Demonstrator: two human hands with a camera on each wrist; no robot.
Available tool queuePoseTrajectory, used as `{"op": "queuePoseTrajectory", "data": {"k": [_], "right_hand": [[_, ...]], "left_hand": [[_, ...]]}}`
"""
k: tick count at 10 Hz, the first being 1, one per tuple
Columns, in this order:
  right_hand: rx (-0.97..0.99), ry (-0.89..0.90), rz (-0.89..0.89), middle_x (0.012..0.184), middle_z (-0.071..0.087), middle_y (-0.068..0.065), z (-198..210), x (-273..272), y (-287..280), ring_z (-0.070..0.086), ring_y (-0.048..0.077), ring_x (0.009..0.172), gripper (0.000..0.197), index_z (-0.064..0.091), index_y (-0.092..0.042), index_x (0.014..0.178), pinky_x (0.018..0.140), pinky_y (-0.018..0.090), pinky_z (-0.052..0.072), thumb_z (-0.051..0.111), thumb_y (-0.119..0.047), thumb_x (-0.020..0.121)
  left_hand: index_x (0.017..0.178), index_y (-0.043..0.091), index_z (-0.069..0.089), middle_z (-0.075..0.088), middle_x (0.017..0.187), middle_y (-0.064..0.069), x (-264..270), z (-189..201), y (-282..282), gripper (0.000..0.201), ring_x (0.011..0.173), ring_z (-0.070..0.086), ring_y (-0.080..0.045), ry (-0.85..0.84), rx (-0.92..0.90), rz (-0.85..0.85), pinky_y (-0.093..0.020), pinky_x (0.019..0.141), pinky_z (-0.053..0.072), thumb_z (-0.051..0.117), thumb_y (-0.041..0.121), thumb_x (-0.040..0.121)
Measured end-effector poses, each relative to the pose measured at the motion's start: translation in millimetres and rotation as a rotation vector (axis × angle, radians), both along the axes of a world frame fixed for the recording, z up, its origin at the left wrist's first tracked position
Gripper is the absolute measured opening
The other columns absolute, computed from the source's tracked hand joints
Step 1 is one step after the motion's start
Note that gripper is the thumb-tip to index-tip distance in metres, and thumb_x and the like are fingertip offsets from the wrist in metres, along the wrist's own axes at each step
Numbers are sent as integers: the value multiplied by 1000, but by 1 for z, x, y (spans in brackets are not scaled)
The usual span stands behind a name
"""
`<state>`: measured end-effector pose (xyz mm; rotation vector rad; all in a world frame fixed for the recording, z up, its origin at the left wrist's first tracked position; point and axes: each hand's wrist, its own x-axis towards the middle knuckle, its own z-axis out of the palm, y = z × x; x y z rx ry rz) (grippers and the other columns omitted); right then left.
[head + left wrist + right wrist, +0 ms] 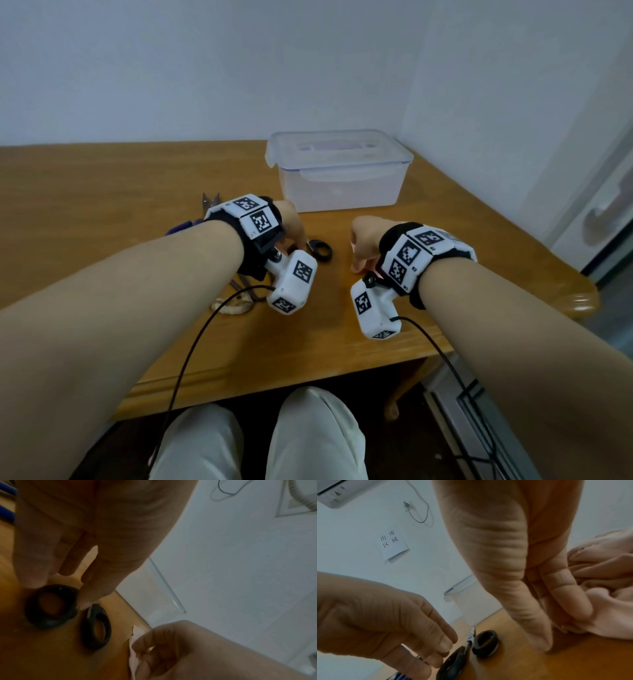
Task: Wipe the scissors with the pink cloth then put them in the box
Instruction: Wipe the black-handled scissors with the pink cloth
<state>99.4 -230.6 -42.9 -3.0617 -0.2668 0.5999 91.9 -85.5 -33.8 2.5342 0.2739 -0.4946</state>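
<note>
While our left hand reaches down over the black-handled scissors, its fingers point at the two finger loops, one tip touching the rim of a loop and the others just above; they are fairly straight and grip nothing that we can make out. The scissors lie flat on the wooden table, near the middle of its width, between our two hands, with the loops towards the right hand and the blades running back under the left wrist.

Our right hand is curled, thumb and fingers pinching a fold of the pink cloth, which bunches up behind the hand and rests on the table towards its right edge. From the head view the cloth is almost wholly hidden by the hand and wrist rig.

Further out, the clear plastic box stands near the far right corner of the table, its lid on; something pale pink shows faintly through the lid, perhaps a handle, though the view is too soft for us to be sure. Left of our left wrist lie a small pair of metal snips and a blue-handled tool, and nearer the front edge a third pair of scissors with pale handles, partly under the wrist camera.
</note>
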Motion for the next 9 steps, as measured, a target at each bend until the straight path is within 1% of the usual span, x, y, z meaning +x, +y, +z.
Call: {"op": "queuePoseTrajectory", "data": {"k": [1, 2, 3, 4, 5, 6, 7, 8, 9], "right_hand": [[-27, 0, -12, 127, 59, 17, -6, 10, -1, 60, 25, 106, 16, 60, 2, 100, 96, 33, 45, 58, -13, 93], [-45, 10, -29, 117, 62, 15, -8, 19, -3, 58, 23, 95, 15, 57, -1, 86, 93, 31, 46, 59, -14, 93], [-10, -5, -37, 114, 67, 12, -5, 21, -5, 65, 27, 101, 30, 65, -2, 111, 92, 37, 52, 69, -16, 84], [34, -6, -55, 115, 67, 11, -4, 21, -6, 65, 27, 103, 35, 64, -4, 115, 92, 40, 53, 71, -16, 82], [148, 1, -112, 126, 59, 14, -8, 22, -9, 58, 32, 115, 42, 57, -3, 124, 99, 43, 48, 67, -12, 84], [260, 8, -158, 133, 52, 18, -13, 21, -14, 52, 35, 123, 46, 49, 0, 131, 101, 40, 44, 61, -8, 88], [64, 23, -112, 119, 60, 11, -7, 16, -11, 58, 28, 111, 35, 57, -5, 117, 98, 37, 47, 65, -20, 87], [-26, 26, -62, 115, 64, 9, -1, 13, -9, 61, 25, 106, 33, 61, -2, 113, 91, 34, 51, 68, -18, 84], [121, -49, -88, 110, 64, 9, 5, 10, -10, 61, 25, 100, 30, 61, -4, 111, 82, 34, 51, 68, -11, 83]], "left_hand": [[124, -8, 55, 60, 125, -22, 4, -1, -4, 46, 109, 61, -34, 45, -10, -23, -43, 98, 48, 71, 12, 85], [125, -6, 53, 59, 126, -22, 7, -8, -5, 50, 108, 61, -33, 36, 25, -33, -42, 96, 49, 71, 19, 86], [122, -5, 56, 61, 123, -21, 10, -11, -9, 48, 105, 62, -33, 61, 20, -53, -43, 94, 51, 72, 21, 85], [121, -5, 58, 62, 121, -21, 8, -3, -11, 51, 112, 60, -36, 119, 113, -57, -44, 99, 47, 73, 27, 85], [129, -4, 53, 57, 130, -20, 3, 0, -12, 47, 117, 57, -33, 193, 136, -66, -38, 102, 44, 63, 24, 92], [128, -3, 53, 59, 109, -15, 1, -4, -11, 36, 85, 58, -27, 184, 55, -92, -34, 78, 47, 55, 13, 95], [101, 2, 50, 48, 79, -12, -1, 1, -11, 7, 63, 44, -19, 174, 19, -19, -30, 75, 40, 47, 5, 96], [77, 3, 52, 51, 73, -10, 8, 3, -3, 17, 59, 46, -19, 87, -86, 29, -29, 68, 44, 50, 5, 94], [111, 0, 56, 60, 101, -19, 0, 11, 5, 18, 59, 41, -22, 79, -196, 82, -30, 54, 40, 45, 8, 98]]}}
